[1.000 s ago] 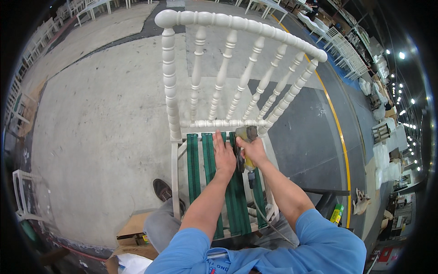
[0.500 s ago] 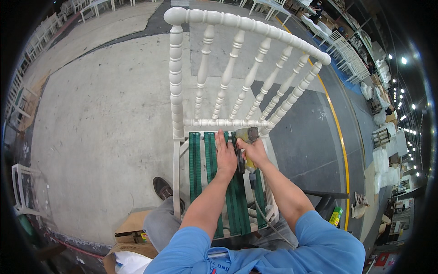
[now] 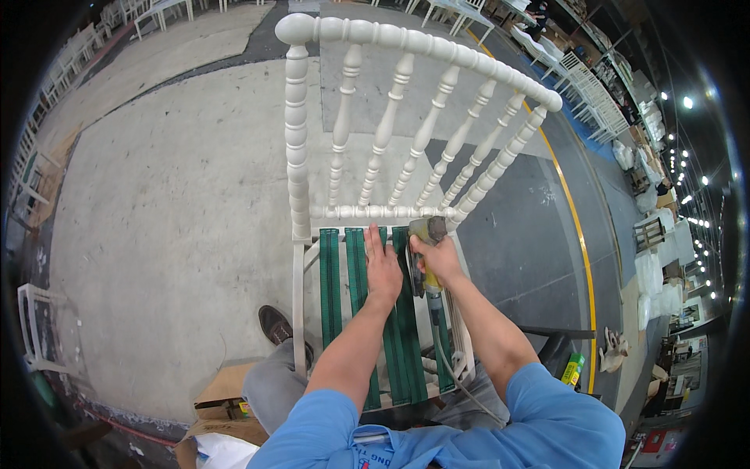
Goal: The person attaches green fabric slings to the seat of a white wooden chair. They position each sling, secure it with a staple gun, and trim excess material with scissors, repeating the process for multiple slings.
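A white chair (image 3: pixel 422 43) with turned back spindles stands before me. Green webbing straps (image 3: pixel 330 301) run front to back over its open seat frame (image 3: pixel 299 289). My left hand (image 3: pixel 383 275) lies flat on the middle straps near the back rail, its fingers stretched out. Wrapped round the grip of a yellow and grey air staple gun (image 3: pixel 429 228) is my right hand (image 3: pixel 442 260). The gun is at the seat's rear, beside the strap right of my left hand; contact between its nose and the strap cannot be made out. An air hose (image 3: pixel 441 348) trails from the grip toward me.
A cardboard box (image 3: pixel 223 391) and a white bag (image 3: pixel 225 451) lie at lower left. A green and yellow can (image 3: pixel 574 369) sits at my right. One white chair frame (image 3: pixel 35 324) stands far left. Stacked furniture lines the right, beyond a yellow floor line (image 3: pixel 574 211).
The staple gun and my right hand have shifted slightly right, away from my left hand. My left hand stays flat on the straps. The whole view has moved a little.
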Demonstrator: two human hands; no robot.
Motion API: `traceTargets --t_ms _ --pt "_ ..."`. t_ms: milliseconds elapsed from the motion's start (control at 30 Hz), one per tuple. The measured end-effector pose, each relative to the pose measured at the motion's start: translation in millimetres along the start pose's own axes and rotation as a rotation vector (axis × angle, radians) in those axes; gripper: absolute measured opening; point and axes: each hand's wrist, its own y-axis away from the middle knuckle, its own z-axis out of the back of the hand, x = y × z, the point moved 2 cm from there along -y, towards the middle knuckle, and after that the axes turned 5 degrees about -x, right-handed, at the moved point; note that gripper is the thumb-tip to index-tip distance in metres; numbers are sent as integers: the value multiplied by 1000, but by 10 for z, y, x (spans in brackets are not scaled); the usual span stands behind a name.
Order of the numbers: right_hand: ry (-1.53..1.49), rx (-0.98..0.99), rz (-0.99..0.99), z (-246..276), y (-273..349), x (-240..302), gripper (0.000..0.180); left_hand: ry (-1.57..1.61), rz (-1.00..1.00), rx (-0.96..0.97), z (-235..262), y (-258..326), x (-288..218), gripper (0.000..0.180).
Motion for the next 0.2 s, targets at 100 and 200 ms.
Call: traceTargets --t_ms 100,200 --pt "2 18 -32 28 2 -49 24 -21 5 12 -25 26 -6 29" --pt "-64 19 -67 179 64 20 25 -1 4 3 -2 -62 -67 31"
